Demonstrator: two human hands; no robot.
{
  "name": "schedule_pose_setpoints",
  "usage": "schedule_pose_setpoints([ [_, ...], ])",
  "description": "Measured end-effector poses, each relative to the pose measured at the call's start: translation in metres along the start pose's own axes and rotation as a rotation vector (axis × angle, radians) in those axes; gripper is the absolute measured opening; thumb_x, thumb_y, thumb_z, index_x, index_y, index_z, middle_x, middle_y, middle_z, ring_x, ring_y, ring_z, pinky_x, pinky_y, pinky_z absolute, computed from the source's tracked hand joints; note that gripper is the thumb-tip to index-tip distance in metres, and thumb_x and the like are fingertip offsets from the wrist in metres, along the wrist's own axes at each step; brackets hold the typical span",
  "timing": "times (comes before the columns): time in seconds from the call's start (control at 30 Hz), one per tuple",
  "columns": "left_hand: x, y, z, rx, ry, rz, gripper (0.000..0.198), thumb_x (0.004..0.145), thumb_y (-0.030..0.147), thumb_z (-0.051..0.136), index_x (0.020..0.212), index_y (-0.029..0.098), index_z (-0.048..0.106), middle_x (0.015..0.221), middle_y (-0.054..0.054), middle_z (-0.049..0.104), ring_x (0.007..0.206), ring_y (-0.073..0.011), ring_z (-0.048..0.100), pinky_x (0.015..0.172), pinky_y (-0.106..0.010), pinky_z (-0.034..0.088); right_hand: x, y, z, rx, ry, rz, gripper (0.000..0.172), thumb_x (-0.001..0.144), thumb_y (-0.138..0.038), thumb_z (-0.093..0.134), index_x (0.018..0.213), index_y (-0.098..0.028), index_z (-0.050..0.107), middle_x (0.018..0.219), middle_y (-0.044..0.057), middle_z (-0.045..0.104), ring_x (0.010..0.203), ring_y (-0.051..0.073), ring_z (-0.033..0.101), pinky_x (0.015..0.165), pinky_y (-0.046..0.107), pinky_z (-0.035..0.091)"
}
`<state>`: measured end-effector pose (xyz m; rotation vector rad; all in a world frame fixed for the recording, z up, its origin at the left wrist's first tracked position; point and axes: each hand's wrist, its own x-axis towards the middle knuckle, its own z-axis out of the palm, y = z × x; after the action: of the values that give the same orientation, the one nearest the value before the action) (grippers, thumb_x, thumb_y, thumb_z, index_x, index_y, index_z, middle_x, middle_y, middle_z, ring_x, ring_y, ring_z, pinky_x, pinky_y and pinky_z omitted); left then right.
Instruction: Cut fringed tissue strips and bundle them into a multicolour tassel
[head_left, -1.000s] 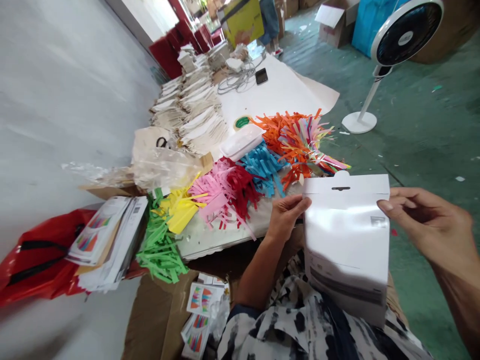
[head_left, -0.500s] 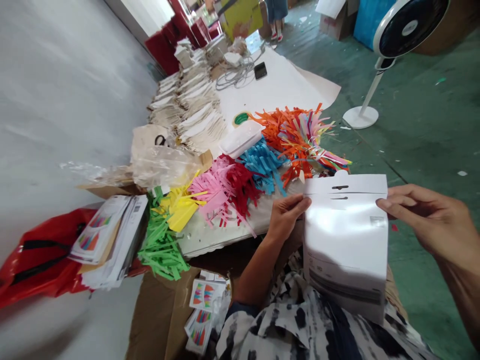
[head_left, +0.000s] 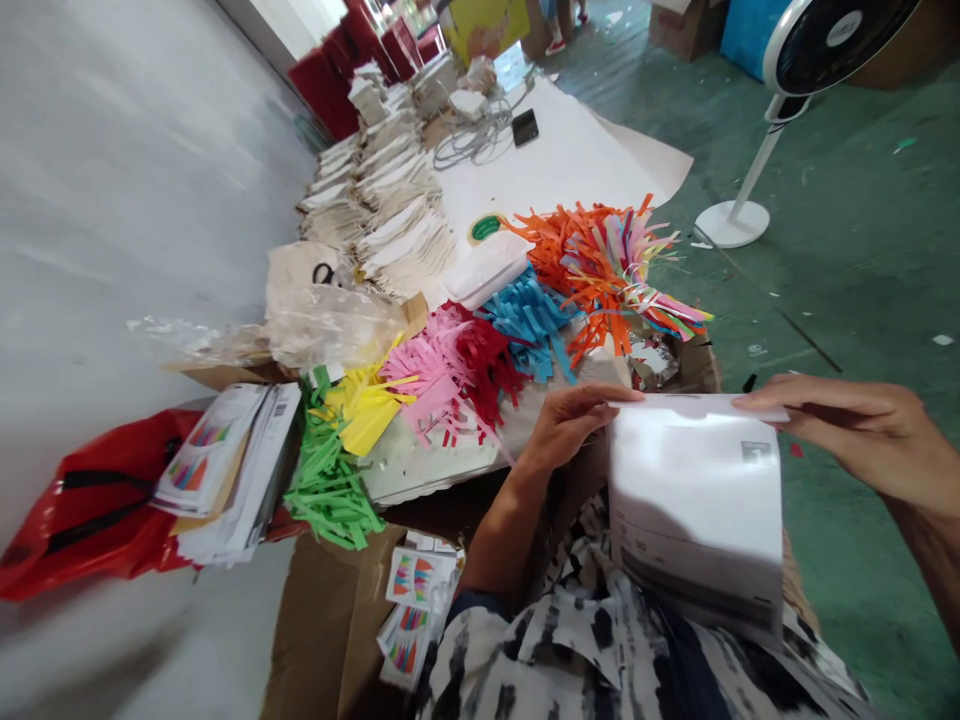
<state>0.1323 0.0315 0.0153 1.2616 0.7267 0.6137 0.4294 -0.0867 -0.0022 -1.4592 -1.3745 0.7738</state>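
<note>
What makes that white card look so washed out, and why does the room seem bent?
In the head view, glare bleaches the white card, with shadow across its lower part; the wide lens seems to curve the green floor, while the fan stays fairly sharp.

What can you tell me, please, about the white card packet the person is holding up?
The white card packet is smooth and glossy-looking, with a small grey square near the top and dark printed bands near the bottom. It stands almost upright, its top edge bowed back. The left hand grips its left edge, and the right hand holds its top right corner.
</note>
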Motion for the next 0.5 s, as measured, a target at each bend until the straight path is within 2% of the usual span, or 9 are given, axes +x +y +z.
schedule_pose_setpoints([
  [0.07, 0.000, -0.003, -0.001, 0.025, 0.019, 0.016, 0.025, 0.083, 0.037, 0.076, 0.097, 0.019, 0.085, 0.107, -0.010, 0.081, 0.095, -0.0204, 0.070, 0.077, -0.027, 0.053, 0.001, -0.003, 0.001, -0.017, -0.024, -0.074, 0.017, 0.087, -0.034, 0.073, 0.095, -0.031, 0.087, 0.097, 0.003, 0.083, 0.080, 0.013, 0.074, 0.070, 0.021, 0.055],
  [0.17, -0.002, -0.004, -0.002, 0.038, 0.036, 0.034, 0.023, 0.080, 0.033, 0.073, 0.091, 0.017, 0.084, 0.095, -0.008, 0.080, 0.080, -0.0164, 0.066, 0.070, -0.026, 0.048, 0.000, -0.010, 0.001, -0.068, -0.030, -0.154, 0.019, 0.088, -0.029, 0.071, 0.100, -0.032, 0.086, 0.098, 0.001, 0.083, 0.078, 0.012, 0.073, 0.067, 0.019, 0.053],
  [0.27, -0.006, -0.001, -0.001, 0.019, -0.024, 0.054, 0.029, 0.083, 0.041, 0.073, 0.093, 0.016, 0.083, 0.090, -0.007, 0.077, 0.076, -0.0146, 0.062, 0.068, -0.025, 0.044, -0.001, -0.018, 0.001, -0.132, -0.074, -0.208, 0.022, 0.094, -0.029, 0.065, 0.103, -0.033, 0.084, 0.098, -0.001, 0.083, 0.083, 0.012, 0.076, 0.072, 0.019, 0.053],
  [0.33, -0.009, 0.001, 0.004, 0.037, -0.011, 0.063, 0.034, 0.084, 0.047, 0.076, 0.093, 0.016, 0.083, 0.085, -0.006, 0.075, 0.072, -0.0128, 0.059, 0.065, -0.025, 0.042, -0.003, -0.024, 0.002, -0.159, -0.088, -0.187, 0.023, 0.097, -0.033, 0.061, 0.100, -0.031, 0.083, 0.097, -0.001, 0.083, 0.084, 0.013, 0.076, 0.072, 0.021, 0.053],
  [0.43, -0.011, 0.006, 0.014, 0.119, 0.158, 0.137, 0.031, 0.083, 0.047, 0.083, 0.083, 0.016, 0.081, 0.077, -0.004, 0.073, 0.068, -0.0100, 0.056, 0.065, -0.024, 0.040, -0.006, -0.035, 0.011, -0.213, 0.009, -0.116, 0.016, 0.089, -0.041, 0.073, 0.090, -0.027, 0.080, 0.088, -0.002, 0.079, 0.076, 0.012, 0.071, 0.069, 0.021, 0.051],
  [0.5, -0.012, 0.012, 0.020, 0.113, 0.213, 0.178, 0.029, 0.079, 0.045, 0.087, 0.089, 0.018, 0.082, 0.080, -0.003, 0.075, 0.069, -0.0099, 0.057, 0.065, -0.023, 0.042, -0.008, -0.046, 0.019, -0.198, 0.136, -0.055, 0.020, 0.083, -0.043, 0.081, 0.095, -0.027, 0.079, 0.083, -0.003, 0.075, 0.073, 0.010, 0.066, 0.067, 0.021, 0.049],
])
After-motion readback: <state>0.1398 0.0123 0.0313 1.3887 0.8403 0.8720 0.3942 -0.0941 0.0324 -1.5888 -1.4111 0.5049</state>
